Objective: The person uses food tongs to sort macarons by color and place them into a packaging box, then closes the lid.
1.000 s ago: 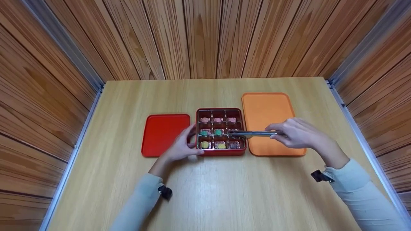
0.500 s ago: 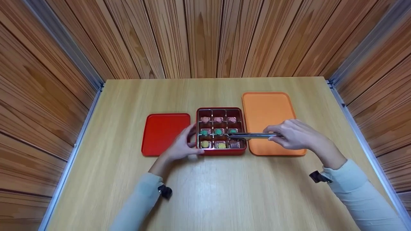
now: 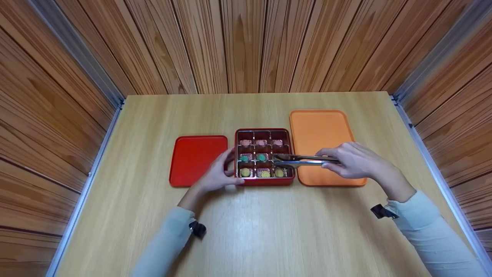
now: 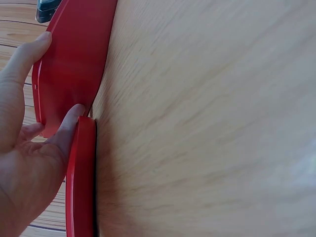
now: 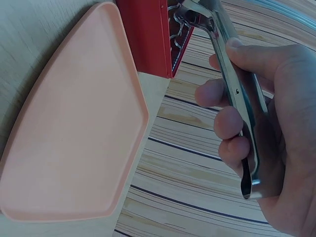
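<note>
A dark red box [image 3: 265, 183], divided into compartments, stands at mid-table. In its back row lie pink pieces [image 3: 261, 142], in the middle row green pieces [image 3: 261, 157], in the front row yellow pieces [image 3: 279, 172]. My left hand [image 3: 216, 175] holds the box's front left corner, thumb at the front and fingers along the left side. My right hand [image 3: 351, 159] grips metal tongs [image 3: 305, 163], whose two arms are spread. The tong tips are over the box's right column and hide its middle compartment. Fingers curl round the tongs [image 5: 232, 79] in the right wrist view.
An orange tray [image 3: 319, 132] lies against or close by the box's right side, partly under my right hand. Left of the box is a flat red lid or tray [image 3: 198, 157]. Wood-look panels [image 3: 242, 46] enclose the table's back and sides.
The tongs' arms have spread apart. A yellow piece now shows in the front right compartment, where none was visible before. The left hand and box stay put.
</note>
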Demonstrator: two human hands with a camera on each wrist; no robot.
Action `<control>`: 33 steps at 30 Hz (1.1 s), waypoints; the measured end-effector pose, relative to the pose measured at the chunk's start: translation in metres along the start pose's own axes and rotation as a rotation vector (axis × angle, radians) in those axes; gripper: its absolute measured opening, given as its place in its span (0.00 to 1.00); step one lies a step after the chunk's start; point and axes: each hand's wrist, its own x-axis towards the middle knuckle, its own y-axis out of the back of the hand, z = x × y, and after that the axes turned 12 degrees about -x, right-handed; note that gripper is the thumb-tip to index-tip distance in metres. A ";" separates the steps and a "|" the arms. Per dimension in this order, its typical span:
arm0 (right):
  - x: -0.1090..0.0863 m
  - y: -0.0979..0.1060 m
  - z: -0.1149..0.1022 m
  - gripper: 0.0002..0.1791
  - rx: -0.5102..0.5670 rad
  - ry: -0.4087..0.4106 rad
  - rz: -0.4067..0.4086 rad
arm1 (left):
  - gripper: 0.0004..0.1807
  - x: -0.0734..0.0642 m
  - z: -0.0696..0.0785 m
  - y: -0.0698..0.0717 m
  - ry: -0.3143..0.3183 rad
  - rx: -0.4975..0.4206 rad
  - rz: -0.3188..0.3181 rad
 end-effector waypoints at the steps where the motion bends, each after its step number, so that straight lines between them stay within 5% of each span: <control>1: -0.001 0.000 0.001 0.15 0.004 -0.003 0.002 | 0.64 0.000 0.000 0.000 -0.001 0.001 0.001; 23: -0.030 -0.013 0.051 0.17 0.048 -0.070 0.146 | 0.65 -0.001 -0.001 -0.001 0.003 -0.024 0.001; 33: -0.048 -0.022 0.079 0.17 0.025 -0.207 0.157 | 0.65 0.000 -0.001 -0.001 -0.013 -0.022 -0.006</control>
